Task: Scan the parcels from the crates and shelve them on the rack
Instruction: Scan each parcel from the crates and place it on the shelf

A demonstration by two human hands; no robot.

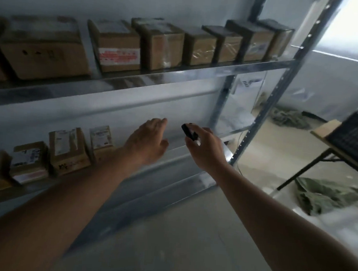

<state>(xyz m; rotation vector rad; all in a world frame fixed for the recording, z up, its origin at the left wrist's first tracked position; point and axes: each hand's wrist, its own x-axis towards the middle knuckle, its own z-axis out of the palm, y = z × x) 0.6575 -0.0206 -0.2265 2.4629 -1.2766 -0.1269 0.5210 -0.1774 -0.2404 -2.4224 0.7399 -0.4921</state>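
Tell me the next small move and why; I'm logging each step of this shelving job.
Probably turn right and reach the left hand toward the black crate for another parcel. It is open and holds nothing over the lower shelf, while the right hand grips the scanner.

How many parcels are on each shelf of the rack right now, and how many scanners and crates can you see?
Parcels on the upper shelf: 8, counting one cut off at the left edge
Parcels on the lower shelf: 4
Scanners: 1, in the right hand
Crates: 1, the black crate at the right
Total: 14
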